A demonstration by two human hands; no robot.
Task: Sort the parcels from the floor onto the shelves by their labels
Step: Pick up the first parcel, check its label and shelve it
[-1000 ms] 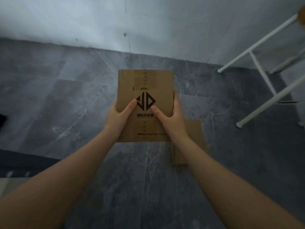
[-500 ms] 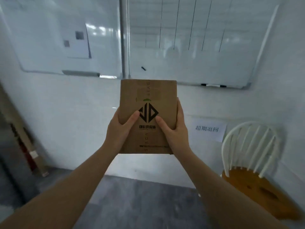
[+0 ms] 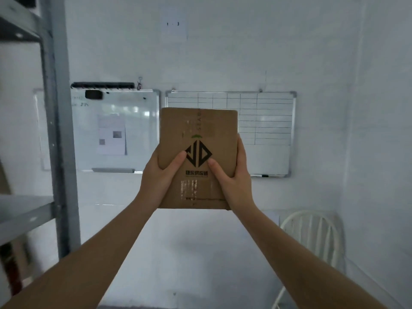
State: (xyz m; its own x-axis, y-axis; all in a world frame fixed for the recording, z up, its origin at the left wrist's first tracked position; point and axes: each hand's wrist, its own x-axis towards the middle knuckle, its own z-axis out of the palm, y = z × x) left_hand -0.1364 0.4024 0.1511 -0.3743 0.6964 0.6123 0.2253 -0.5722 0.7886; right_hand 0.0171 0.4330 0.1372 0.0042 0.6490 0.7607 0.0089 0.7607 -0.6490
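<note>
A flat brown cardboard parcel (image 3: 198,130) with a black diamond logo and printed text is held upright at chest height in front of the white wall. My left hand (image 3: 159,177) grips its lower left edge, thumb across the front. On the lower right edge sits my right hand (image 3: 231,177), thumb also on the front. A grey metal shelf rack (image 3: 59,130) stands at the left, with one shelf board (image 3: 24,208) at about hand height and another above. A paper sign reading "1 - 3" (image 3: 174,24) hangs high on the wall.
Two whiteboards (image 3: 116,130) (image 3: 267,134) hang on the wall behind the parcel. A white spindle-back chair (image 3: 312,237) stands at the lower right. A strip of dark floor shows at the bottom edge.
My view has swung up from the floor to the wall, and the parcel has risen with both hands still gripping it. The shelf rack has come into view at the left.
</note>
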